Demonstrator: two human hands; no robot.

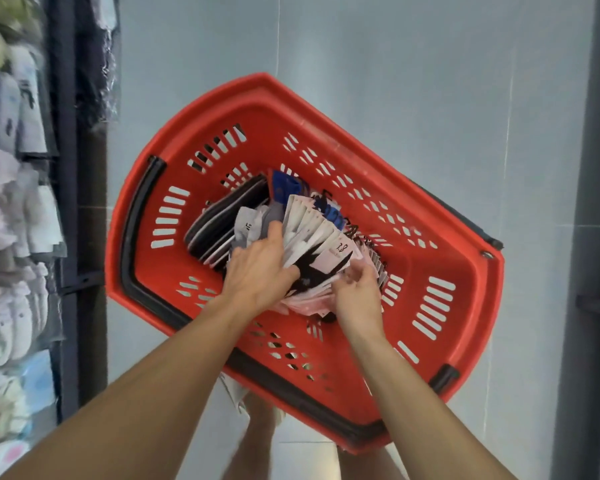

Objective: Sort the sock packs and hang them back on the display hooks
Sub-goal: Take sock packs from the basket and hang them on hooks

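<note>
Reaching down into a red basket (pixel 430 265), both bare arms stretch forward from the bottom of the view. The left hand (pixel 260 268) lies over a fanned bunch of sock packs (pixel 319 237), fingers curled over its upper edge and thumb pressed across the front. The right hand (pixel 357 296) grips the bunch's lower corner, fingers bent round the cards.

The basket sits tilted on a pale tiled floor (pixel 395 81), its black handle (pixel 132 237) folded down along the rim. A rack of pale folded clothes (pixel 11 237) fills the left edge, and a dark post (pixel 589 202) runs down the right. The hands cover the near end of the bunch.

The held packs are white and pink cards with black hooks and a black mark on the top one. Beside them in the basket lie a stack of dark packs (pixel 222 216) and some blue packs (pixel 284 185).
</note>
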